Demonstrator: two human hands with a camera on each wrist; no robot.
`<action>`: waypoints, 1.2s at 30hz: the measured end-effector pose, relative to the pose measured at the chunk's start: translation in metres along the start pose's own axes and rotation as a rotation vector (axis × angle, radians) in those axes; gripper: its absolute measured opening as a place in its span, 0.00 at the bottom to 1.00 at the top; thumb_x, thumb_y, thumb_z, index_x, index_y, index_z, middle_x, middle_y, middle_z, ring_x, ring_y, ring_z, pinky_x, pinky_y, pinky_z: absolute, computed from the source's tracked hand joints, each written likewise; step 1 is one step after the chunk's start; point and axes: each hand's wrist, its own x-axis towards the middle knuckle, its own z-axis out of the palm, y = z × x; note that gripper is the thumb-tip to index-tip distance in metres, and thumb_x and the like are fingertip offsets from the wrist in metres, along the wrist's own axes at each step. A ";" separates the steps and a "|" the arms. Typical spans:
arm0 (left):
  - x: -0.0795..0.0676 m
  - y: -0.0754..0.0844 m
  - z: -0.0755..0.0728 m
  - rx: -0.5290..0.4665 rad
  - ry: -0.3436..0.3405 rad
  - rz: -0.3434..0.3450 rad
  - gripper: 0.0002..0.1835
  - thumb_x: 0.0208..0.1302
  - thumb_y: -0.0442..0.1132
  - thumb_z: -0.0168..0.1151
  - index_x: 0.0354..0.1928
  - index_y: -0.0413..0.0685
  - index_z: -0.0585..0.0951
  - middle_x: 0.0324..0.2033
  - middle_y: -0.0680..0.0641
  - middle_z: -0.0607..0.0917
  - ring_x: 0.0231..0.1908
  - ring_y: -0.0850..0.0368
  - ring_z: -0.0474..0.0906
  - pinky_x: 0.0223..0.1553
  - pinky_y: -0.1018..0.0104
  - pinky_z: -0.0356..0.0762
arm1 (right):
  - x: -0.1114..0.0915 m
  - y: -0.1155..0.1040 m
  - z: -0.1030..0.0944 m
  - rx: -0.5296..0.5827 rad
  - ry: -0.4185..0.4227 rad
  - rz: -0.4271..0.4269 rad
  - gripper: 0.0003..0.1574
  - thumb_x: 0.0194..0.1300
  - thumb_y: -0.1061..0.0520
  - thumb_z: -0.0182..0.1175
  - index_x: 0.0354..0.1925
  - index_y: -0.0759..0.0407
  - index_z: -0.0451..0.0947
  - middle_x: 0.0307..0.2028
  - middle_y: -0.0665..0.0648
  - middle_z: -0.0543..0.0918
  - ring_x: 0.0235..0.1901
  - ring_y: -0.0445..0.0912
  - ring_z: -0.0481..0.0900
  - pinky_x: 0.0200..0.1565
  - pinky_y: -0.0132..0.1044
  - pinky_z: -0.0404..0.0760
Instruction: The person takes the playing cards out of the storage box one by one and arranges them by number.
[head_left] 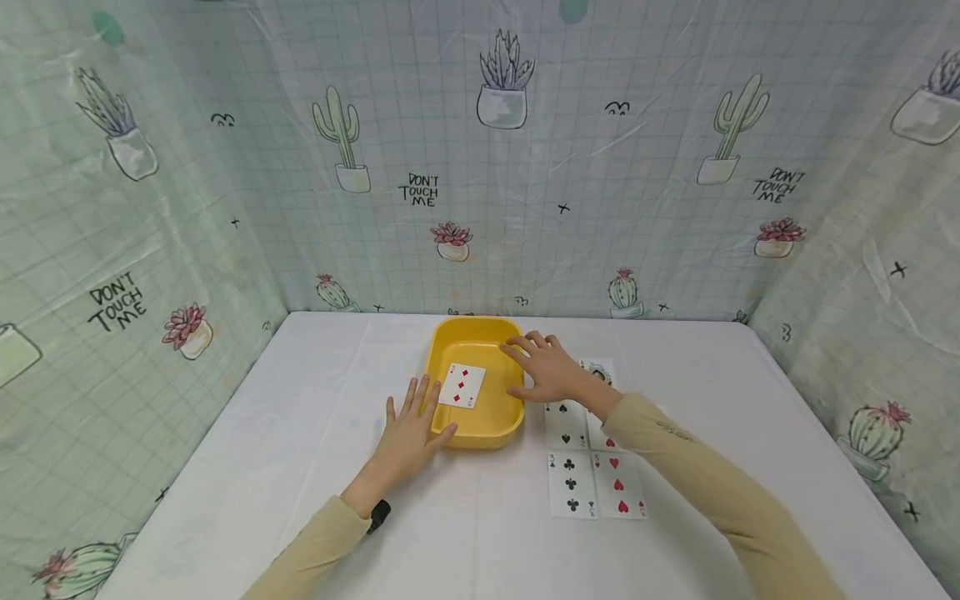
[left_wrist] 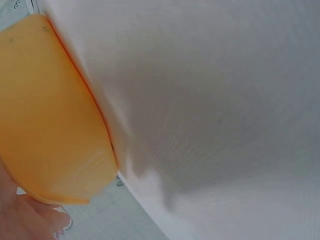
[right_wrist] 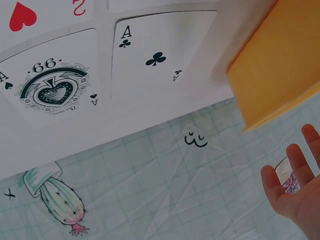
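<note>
A yellow plastic tray stands near the table's far edge with a three of diamonds face up inside. My left hand is at the tray's left side, fingers extended and thumb by the front left corner. My right hand is at the right rim, fingers spread and gently bent, gripping nothing. Beside the tray lie a two of spades, a three of clubs and a three of hearts. In the right wrist view an ace of clubs lies beside an ace of spades.
My right forearm partly covers a two of hearts. The table has a white cover. A patterned curtain with printed cacti hangs behind and at both sides. A dark band shows at my left wrist.
</note>
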 end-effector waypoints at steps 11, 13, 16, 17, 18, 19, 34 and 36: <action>-0.001 -0.002 0.002 0.004 0.006 -0.001 0.40 0.61 0.60 0.46 0.68 0.44 0.52 0.69 0.41 0.47 0.69 0.41 0.41 0.58 0.31 0.41 | 0.027 -0.023 0.016 -0.017 -0.108 -0.013 0.46 0.55 0.34 0.52 0.66 0.50 0.55 0.62 0.55 0.63 0.60 0.54 0.58 0.57 0.57 0.59; -0.002 -0.001 0.002 -0.005 0.007 0.002 0.40 0.61 0.60 0.46 0.68 0.44 0.52 0.69 0.41 0.47 0.68 0.41 0.41 0.58 0.31 0.41 | 0.030 -0.026 0.019 -0.026 -0.122 -0.009 0.46 0.55 0.33 0.53 0.66 0.50 0.55 0.62 0.55 0.63 0.60 0.54 0.59 0.57 0.58 0.59; -0.001 -0.002 0.002 -0.001 0.012 0.005 0.40 0.61 0.60 0.46 0.68 0.43 0.52 0.69 0.41 0.48 0.68 0.41 0.41 0.58 0.31 0.42 | 0.035 -0.030 0.023 -0.038 -0.133 0.002 0.47 0.54 0.32 0.52 0.66 0.50 0.55 0.62 0.55 0.63 0.61 0.54 0.59 0.58 0.58 0.59; -0.001 -0.002 0.002 -0.002 0.011 0.005 0.40 0.61 0.60 0.46 0.68 0.44 0.52 0.69 0.41 0.47 0.68 0.41 0.41 0.58 0.31 0.42 | 0.037 -0.031 0.025 -0.042 -0.134 0.007 0.48 0.53 0.31 0.52 0.66 0.50 0.55 0.62 0.54 0.63 0.61 0.54 0.59 0.58 0.58 0.59; -0.001 -0.002 0.002 -0.003 0.010 0.004 0.40 0.61 0.60 0.46 0.68 0.44 0.52 0.69 0.41 0.47 0.68 0.41 0.41 0.58 0.31 0.42 | 0.039 -0.032 0.026 -0.046 -0.134 0.010 0.48 0.53 0.31 0.52 0.66 0.50 0.55 0.62 0.54 0.63 0.61 0.54 0.59 0.59 0.58 0.59; -0.001 -0.002 0.002 0.002 0.009 0.003 0.40 0.61 0.60 0.46 0.68 0.44 0.51 0.69 0.41 0.47 0.69 0.41 0.41 0.58 0.31 0.42 | 0.041 -0.033 0.028 -0.050 -0.134 0.012 0.48 0.53 0.30 0.52 0.66 0.50 0.55 0.62 0.54 0.64 0.61 0.54 0.59 0.59 0.58 0.59; -0.002 0.000 -0.001 -0.002 0.005 0.004 0.40 0.62 0.61 0.44 0.68 0.44 0.50 0.69 0.42 0.47 0.69 0.42 0.41 0.59 0.32 0.42 | 0.054 -0.048 0.041 -0.108 -0.236 0.045 0.50 0.53 0.27 0.48 0.66 0.50 0.53 0.63 0.54 0.63 0.62 0.52 0.57 0.62 0.57 0.54; -0.002 0.001 -0.001 0.003 0.008 0.003 0.40 0.62 0.61 0.44 0.68 0.44 0.50 0.69 0.42 0.47 0.68 0.41 0.42 0.59 0.32 0.42 | 0.054 -0.049 0.040 -0.088 -0.239 0.054 0.50 0.53 0.28 0.49 0.66 0.51 0.54 0.63 0.54 0.63 0.63 0.53 0.57 0.62 0.57 0.53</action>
